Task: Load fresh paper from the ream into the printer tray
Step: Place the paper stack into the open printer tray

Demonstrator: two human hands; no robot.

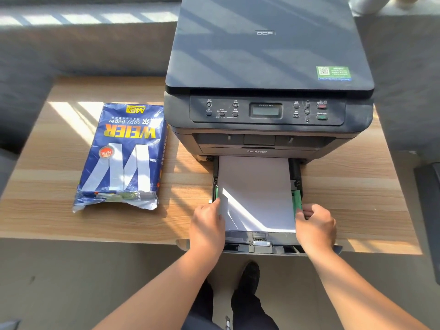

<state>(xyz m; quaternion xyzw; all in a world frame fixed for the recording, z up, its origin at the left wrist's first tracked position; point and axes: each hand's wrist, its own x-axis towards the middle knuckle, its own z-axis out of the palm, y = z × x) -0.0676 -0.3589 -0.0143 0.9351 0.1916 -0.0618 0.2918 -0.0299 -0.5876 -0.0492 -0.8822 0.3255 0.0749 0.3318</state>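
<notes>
Two bare hands work at the pulled-out tray [262, 247] of the dark grey printer [266, 110], where a smooth white stack of paper [257, 191] lies flat between green plastic guides. The left hand [207, 225] pinches the stack's left edge; the right hand [315, 222] is curled around the right guide [297, 198]. Left of the printer, well apart, the glossy blue ream [123, 153] lies torn open on the wood-grain table [47, 186].
</notes>
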